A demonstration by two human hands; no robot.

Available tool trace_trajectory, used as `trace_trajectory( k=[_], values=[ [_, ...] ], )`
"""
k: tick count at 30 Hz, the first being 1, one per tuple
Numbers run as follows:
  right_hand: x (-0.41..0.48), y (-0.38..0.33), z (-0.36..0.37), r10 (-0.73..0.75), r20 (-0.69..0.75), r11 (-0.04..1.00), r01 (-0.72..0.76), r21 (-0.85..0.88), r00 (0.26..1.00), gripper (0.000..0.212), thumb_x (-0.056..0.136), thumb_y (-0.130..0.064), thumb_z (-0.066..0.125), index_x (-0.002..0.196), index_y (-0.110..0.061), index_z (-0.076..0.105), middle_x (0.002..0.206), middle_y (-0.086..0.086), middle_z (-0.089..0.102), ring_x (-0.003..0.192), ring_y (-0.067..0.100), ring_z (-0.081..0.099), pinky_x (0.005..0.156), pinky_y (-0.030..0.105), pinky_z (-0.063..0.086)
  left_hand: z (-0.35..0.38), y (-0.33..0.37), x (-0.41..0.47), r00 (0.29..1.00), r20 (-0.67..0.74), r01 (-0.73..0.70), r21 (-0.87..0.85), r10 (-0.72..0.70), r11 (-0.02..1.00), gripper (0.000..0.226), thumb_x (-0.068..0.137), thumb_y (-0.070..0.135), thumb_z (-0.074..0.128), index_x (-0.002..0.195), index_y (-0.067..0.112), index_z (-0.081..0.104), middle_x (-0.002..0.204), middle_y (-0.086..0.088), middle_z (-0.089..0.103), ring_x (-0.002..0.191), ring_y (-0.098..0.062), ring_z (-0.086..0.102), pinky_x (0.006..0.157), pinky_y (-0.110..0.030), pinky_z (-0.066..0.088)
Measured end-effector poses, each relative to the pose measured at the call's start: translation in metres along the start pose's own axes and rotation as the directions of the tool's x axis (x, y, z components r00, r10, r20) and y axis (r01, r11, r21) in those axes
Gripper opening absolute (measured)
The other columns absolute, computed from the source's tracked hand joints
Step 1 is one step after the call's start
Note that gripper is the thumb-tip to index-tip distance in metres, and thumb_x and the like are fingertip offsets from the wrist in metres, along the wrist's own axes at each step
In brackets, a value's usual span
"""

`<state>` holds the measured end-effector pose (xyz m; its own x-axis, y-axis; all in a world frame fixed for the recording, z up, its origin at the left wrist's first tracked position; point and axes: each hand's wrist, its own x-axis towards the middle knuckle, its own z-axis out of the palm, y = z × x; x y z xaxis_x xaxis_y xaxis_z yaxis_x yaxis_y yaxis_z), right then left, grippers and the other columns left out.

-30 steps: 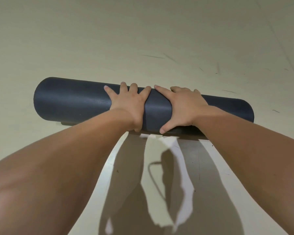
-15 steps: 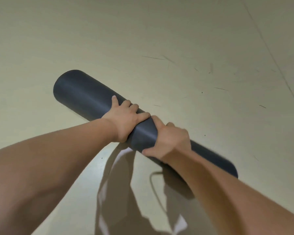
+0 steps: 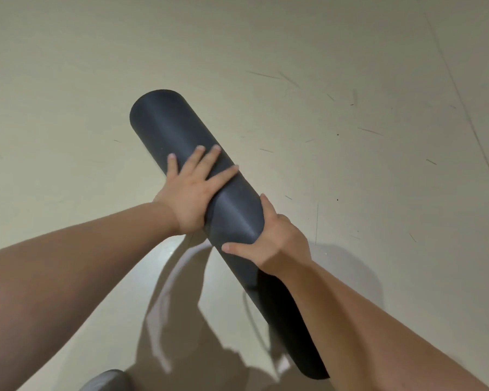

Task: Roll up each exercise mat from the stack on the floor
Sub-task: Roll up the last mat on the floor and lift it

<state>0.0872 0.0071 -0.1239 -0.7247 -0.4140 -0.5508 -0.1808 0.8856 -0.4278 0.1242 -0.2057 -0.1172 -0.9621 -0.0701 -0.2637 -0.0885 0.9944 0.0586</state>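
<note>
A dark grey exercise mat (image 3: 170,128), fully rolled into a tight cylinder, is lifted off the floor and tilted, with its far end pointing up and away and its near end low at the right. My left hand (image 3: 194,190) lies on its left side with straight, spread fingers pressing on the roll. My right hand (image 3: 268,238) grips the roll lower down, thumb across the front and fingers wrapped behind it. My right forearm hides part of the roll's lower length.
Bare beige floor (image 3: 350,66) with dark scuff marks spreads all around. Shadows of my arms and the roll fall on the floor below. A dark grey rounded object (image 3: 105,380) shows at the bottom edge.
The roll lay flat across the floor under both palms a second ago. It has since been picked up and swung, its left end rising away from me and its right end coming toward me.
</note>
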Motion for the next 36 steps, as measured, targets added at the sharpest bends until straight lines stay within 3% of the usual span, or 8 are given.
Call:
trace_trajectory(
  k=[3,6,9,13,19,25,29,36],
  values=[
    [0.009,0.009,-0.017,-0.002,0.058,0.990,-0.006,0.141,0.998,0.128,0.054,-0.084,0.077,0.158,-0.049,0.011,0.141,-0.013,0.055,0.123,0.021,0.059,0.100,0.039,0.050,0.010,-0.003,-0.022,0.946,-0.089,0.261,-0.357,-0.311,0.897,0.119,0.069,0.043,0.086,0.161,0.035,0.011,0.169,-0.009,0.004,0.153,-0.031,0.015,0.120,-0.056,0.026],
    [0.019,0.020,-0.033,-0.003,0.123,0.966,-0.029,0.258,0.992,0.123,0.062,-0.070,0.086,0.160,-0.045,0.017,0.147,-0.016,0.051,0.124,0.016,0.055,0.098,0.032,0.044,0.013,0.022,-0.034,0.844,0.154,0.364,-0.868,-0.513,0.339,0.083,0.077,0.032,0.087,0.141,0.030,0.035,0.136,0.007,0.050,0.109,0.018,0.053,0.082,-0.008,0.049],
    [0.028,0.025,-0.038,-0.001,0.167,0.946,-0.054,0.320,0.986,0.125,0.058,-0.070,0.088,0.160,-0.046,0.021,0.147,-0.019,0.051,0.127,0.014,0.055,0.108,0.035,0.044,0.025,0.052,-0.027,0.781,0.473,0.435,-0.880,-0.408,-0.190,0.081,0.080,0.039,0.085,0.141,0.037,0.032,0.120,0.014,0.063,0.095,-0.001,0.068,0.064,-0.026,0.056],
    [0.040,0.033,-0.043,-0.046,0.223,0.910,-0.051,0.411,0.974,0.080,0.060,-0.063,0.092,0.128,-0.061,0.051,0.124,-0.026,0.066,0.112,0.005,0.066,0.105,0.038,0.051,0.042,0.077,-0.013,0.750,0.563,0.349,-0.782,-0.347,-0.517,0.079,0.076,0.040,0.089,0.138,0.034,0.040,0.121,0.008,0.070,0.098,-0.025,0.075,0.069,-0.047,0.064],
    [0.047,0.041,-0.050,-0.097,0.258,0.839,-0.061,0.541,0.961,0.071,0.062,-0.049,0.095,0.121,-0.060,0.056,0.115,-0.025,0.072,0.105,0.003,0.070,0.102,0.037,0.054,0.044,0.081,0.003,0.736,0.598,0.304,-0.711,-0.317,-0.634,0.076,0.066,0.031,0.096,0.129,0.023,0.055,0.111,0.000,0.077,0.095,-0.025,0.077,0.077,-0.045,0.063],
    [0.025,0.025,-0.090,-0.148,0.180,0.682,-0.032,0.731,0.973,0.076,0.076,-0.024,0.092,0.137,-0.044,0.052,0.118,-0.018,0.072,0.107,0.009,0.073,0.098,0.041,0.058,-0.012,0.064,0.011,0.765,0.552,0.310,-0.766,-0.330,-0.563,0.065,0.077,0.039,0.083,0.135,0.033,0.053,0.121,0.006,0.073,0.100,-0.019,0.074,0.080,-0.043,0.060],
    [-0.015,-0.006,-0.158,-0.208,0.129,0.577,0.015,0.817,0.970,0.079,0.081,-0.013,0.088,0.146,-0.033,0.048,0.134,-0.004,0.068,0.120,0.022,0.069,0.101,0.047,0.056,-0.108,0.061,0.005,0.801,0.527,0.315,-0.774,-0.283,-0.550,0.023,0.090,0.038,0.069,0.108,0.024,0.073,0.099,0.013,0.078,0.104,-0.015,0.068,0.081,-0.041,0.054],
    [-0.142,-0.125,-0.304,-0.283,0.150,0.466,-0.001,0.885,0.947,0.080,0.086,-0.007,0.083,0.149,-0.035,0.042,0.141,0.001,0.064,0.126,0.027,0.065,0.104,0.052,0.053,-0.336,0.048,-0.064,0.891,0.418,0.288,-0.821,-0.176,-0.492,0.059,0.076,0.028,0.077,0.132,0.018,0.063,0.125,-0.007,0.073,0.113,-0.028,0.070,0.092,-0.042,0.054]
  ],
)
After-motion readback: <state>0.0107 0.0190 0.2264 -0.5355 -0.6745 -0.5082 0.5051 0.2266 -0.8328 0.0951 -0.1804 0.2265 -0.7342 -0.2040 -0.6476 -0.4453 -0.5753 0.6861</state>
